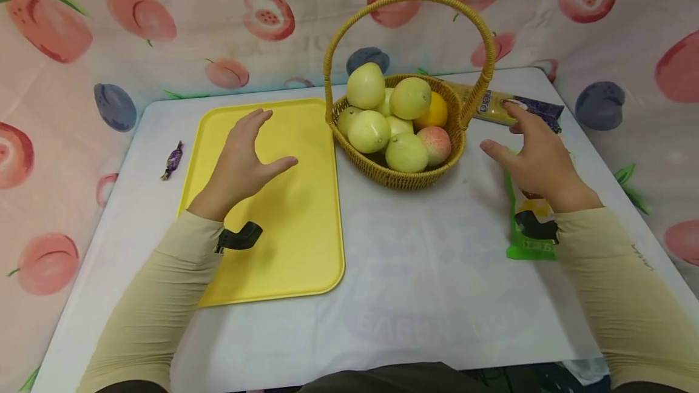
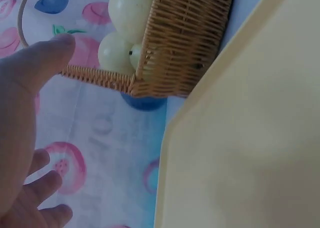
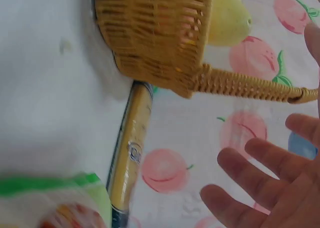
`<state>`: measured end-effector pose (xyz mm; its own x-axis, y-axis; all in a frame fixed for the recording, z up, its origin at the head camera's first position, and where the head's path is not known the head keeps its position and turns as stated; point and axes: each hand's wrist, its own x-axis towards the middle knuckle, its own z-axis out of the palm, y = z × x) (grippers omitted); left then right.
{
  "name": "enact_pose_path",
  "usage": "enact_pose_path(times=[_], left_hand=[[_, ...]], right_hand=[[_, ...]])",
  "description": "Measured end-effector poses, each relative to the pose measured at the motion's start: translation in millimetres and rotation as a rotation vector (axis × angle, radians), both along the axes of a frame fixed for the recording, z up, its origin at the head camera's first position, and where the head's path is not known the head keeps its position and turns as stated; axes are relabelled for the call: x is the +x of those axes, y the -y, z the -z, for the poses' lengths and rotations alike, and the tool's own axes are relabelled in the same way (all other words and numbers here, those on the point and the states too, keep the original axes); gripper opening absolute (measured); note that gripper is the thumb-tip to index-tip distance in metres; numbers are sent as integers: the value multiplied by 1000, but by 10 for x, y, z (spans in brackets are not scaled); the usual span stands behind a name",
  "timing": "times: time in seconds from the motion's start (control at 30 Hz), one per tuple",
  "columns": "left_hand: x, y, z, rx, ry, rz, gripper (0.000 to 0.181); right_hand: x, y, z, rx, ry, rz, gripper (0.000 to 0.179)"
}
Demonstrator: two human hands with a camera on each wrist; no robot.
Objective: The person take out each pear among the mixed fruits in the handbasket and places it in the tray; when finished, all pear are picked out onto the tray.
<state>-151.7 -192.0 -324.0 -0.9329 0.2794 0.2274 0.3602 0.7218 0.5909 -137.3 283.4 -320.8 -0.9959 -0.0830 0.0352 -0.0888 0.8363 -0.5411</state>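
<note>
Above the yellow tray, my left hand hovers with fingers and thumb spread and nothing in it. My right hand is also held up with fingers apart, over a green and white packet that it and the sleeve partly hide. Between the two hands, farther back, stands a wicker basket with a tall arched handle. Pale green round fruits, an orange and a pinkish peach fill it. In the right wrist view the spread fingers are apart from the basket.
A long yellow and dark blue packet lies behind and right of the basket. Left of the tray is a purple wrapped candy. A white cloth covers the table, and a fruit-print curtain hangs behind it.
</note>
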Motion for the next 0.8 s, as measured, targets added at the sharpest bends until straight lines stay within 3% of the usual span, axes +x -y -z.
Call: enact_pose_path(times=[0.3, 0.53, 0.8], left_hand=[[-21, -218, 85, 37, 59, 28, 85], [-80, -459, 137, 70, 82, 76, 85], [-144, -742, 146, 133, 159, 117, 86]], right_hand=[[45, 156, 158, -87, -20, -54, 85], [32, 306, 252, -113, 13, -51, 87], [7, 386, 375, -185, 70, -48, 89]])
